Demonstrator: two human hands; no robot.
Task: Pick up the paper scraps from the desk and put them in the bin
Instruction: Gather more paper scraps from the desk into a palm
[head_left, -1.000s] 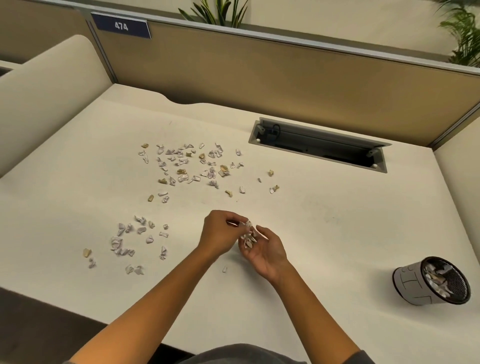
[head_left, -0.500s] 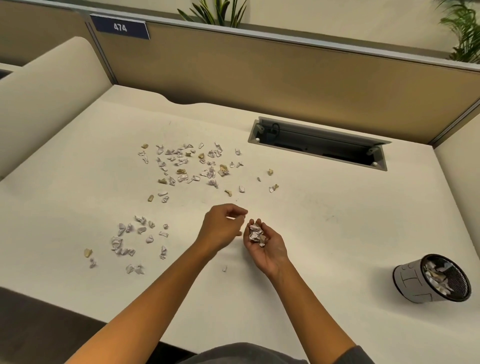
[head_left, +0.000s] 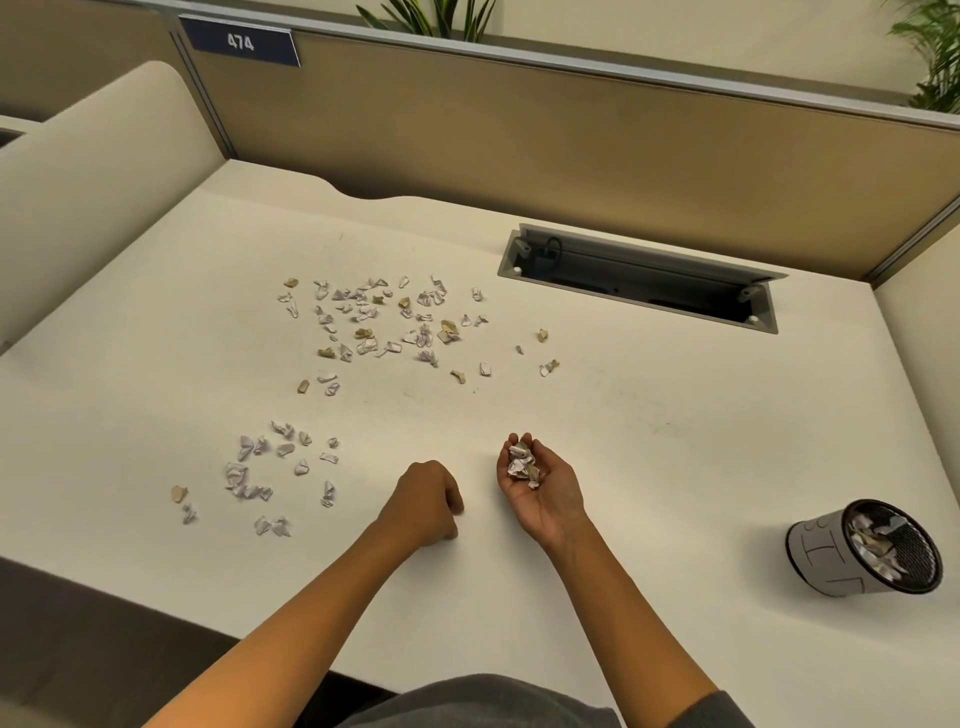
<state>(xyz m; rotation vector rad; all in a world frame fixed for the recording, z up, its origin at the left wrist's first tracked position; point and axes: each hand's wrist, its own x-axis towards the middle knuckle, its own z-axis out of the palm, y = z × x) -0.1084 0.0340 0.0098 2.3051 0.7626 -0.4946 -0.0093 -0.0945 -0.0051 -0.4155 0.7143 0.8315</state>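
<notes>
Many small crumpled white and tan paper scraps lie on the cream desk (head_left: 649, 441): a far cluster (head_left: 374, 322) and a nearer left cluster (head_left: 275, 467). My right hand (head_left: 545, 493) is palm up and cupped around a small heap of scraps (head_left: 522, 465). My left hand (head_left: 426, 504) is knuckles up to its left, fingertips curled down onto the desk; whatever is under them is hidden. The bin (head_left: 826, 556), a small grey cup with a black mesh inside, sits tilted at the right with scraps in it.
An open grey cable tray (head_left: 639, 280) is sunk into the desk at the back right. Tan partition panels (head_left: 519, 135) wall the back, and cream dividers (head_left: 78, 171) the sides. The desk's front edge is just under my forearms.
My left hand has left my right palm and dropped towards me onto the desk, covering the spot where a lone scrap lay. My right hand stays cupped with its scraps.
</notes>
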